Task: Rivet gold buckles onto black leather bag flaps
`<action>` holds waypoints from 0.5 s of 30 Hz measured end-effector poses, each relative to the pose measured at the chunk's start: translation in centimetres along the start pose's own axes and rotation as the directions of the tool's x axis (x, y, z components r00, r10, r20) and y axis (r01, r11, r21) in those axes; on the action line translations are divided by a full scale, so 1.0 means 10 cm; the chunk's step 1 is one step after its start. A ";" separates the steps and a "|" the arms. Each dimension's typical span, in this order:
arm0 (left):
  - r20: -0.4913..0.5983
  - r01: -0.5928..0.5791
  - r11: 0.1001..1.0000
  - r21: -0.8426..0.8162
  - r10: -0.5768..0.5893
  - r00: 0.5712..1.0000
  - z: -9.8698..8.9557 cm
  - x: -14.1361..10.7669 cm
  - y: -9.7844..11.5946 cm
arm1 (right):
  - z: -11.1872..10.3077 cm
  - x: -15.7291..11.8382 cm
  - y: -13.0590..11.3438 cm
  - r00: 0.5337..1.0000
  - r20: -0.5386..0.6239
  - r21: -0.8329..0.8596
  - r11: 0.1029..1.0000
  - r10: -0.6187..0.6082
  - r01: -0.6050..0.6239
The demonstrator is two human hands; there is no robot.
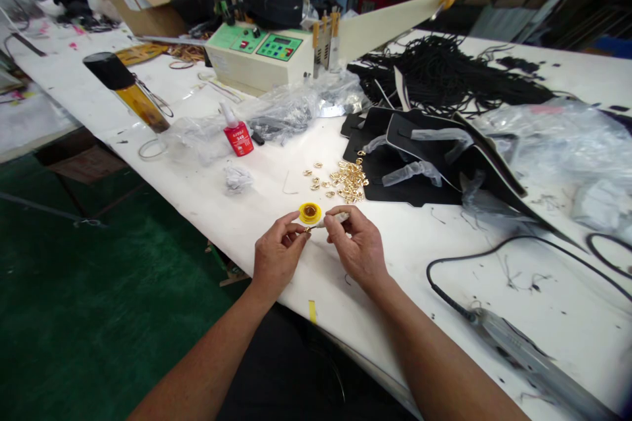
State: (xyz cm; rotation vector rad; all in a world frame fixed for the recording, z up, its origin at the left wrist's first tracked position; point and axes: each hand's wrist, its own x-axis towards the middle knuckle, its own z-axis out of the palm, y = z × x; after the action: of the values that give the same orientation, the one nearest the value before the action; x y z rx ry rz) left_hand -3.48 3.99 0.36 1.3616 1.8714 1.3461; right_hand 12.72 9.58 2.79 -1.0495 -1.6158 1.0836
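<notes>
At the near edge of the white worktop [266, 174], both hands work close together beside a shallow, round yellow dish with a brown centre [310, 212]. The left hand [279, 253] pinches a small gold-coloured metal fitting [308, 229] between thumb and fingertips (the fitting is largely hidden by the fingers). The right hand [358, 247] grips a slim, whitish, stick-shaped tool [339, 218] between thumb and fingers; the tool's narrow dark tip points left and reaches the fitting. Whether tip and fitting actually touch cannot be told. The dish rests on the worktop just beyond the fingertips of both hands.

Beyond the dish and slightly to its right lies a loose pile of shiny gold-coloured metal fittings [349, 179], with several single pieces scattered along its left side. The pile adjoins a stack of flat black sheets with pale edges [415, 187]. To the left of the pile stands a red plastic bottle with a white nozzle [239, 138]; a crumpled whitish wad [237, 179] lies near it, on the side closer to the person. Farther back sits a beige machine with a green control panel [251, 72]. At the right, a grey elongated tool with a black cord [523, 348] lies on the worktop.
</notes>
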 end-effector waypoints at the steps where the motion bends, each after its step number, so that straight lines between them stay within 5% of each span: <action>1: 0.000 -0.002 1.000 0.004 0.002 1.000 0.00 0.00 0.00 | 0.00 0.00 0.00 1.000 0.012 -0.009 1.000 -0.012 0.012; 15: -0.020 -0.054 0.993 0.101 0.056 0.998 -0.01 -0.07 -0.02 | -0.18 0.12 0.06 0.972 -0.100 0.028 0.977 0.212 -0.210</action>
State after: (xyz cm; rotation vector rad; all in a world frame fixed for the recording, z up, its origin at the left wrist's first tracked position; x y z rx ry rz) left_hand -3.38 3.31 0.07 1.4629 1.9532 1.3149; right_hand 14.31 11.17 2.88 -1.2671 -1.4343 1.1607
